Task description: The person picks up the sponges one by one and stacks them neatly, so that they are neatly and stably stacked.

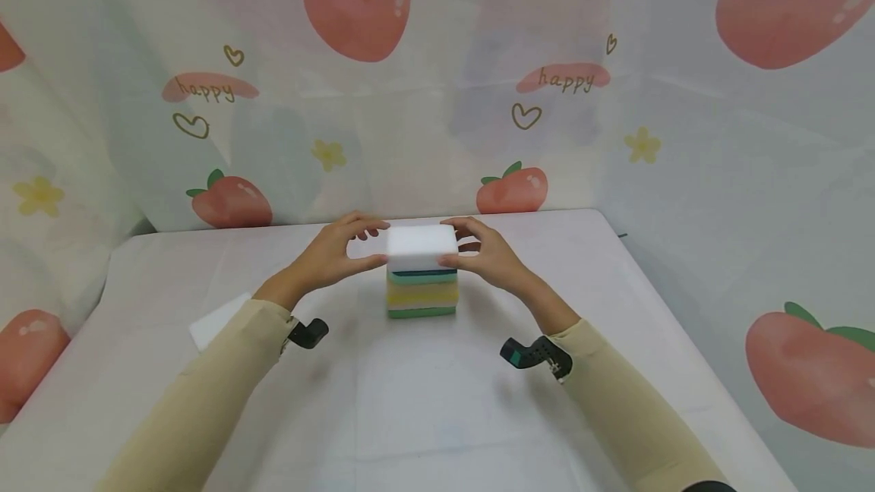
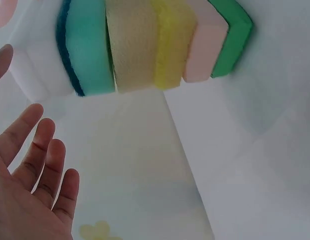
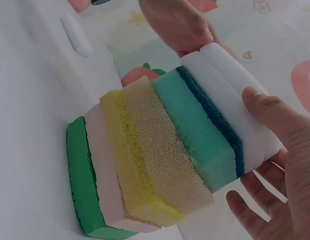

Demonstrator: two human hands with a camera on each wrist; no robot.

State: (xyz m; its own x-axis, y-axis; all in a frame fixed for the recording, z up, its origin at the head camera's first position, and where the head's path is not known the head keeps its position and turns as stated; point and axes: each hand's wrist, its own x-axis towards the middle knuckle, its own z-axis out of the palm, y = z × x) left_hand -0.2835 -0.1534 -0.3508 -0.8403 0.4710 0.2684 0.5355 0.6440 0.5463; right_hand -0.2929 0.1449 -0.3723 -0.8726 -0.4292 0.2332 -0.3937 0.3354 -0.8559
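Note:
A stack of sponges (image 1: 421,293) stands on the table. From the bottom up it shows a green layer (image 3: 87,185), a pale pink one (image 3: 107,175), a yellow one (image 3: 140,175), a tan one (image 3: 162,140) and a teal sponge (image 3: 200,132) with a dark blue scouring side. White sponge (image 1: 420,245), with a seam along its side, tops the pile. My right hand (image 1: 495,257) pinches its right end, thumb on the near side and fingers at the far side. At the left end, my left hand (image 1: 328,253) has its fingers extended and spread, tips right at the edge.
Another white sponge (image 1: 217,323) lies flat on the table at the left, partly behind my left sleeve (image 1: 225,363). The white-covered table (image 1: 424,401) ends at a fruit-printed curtain (image 1: 424,120) behind the stack. Wrist cameras (image 1: 536,353) stick out from both cuffs.

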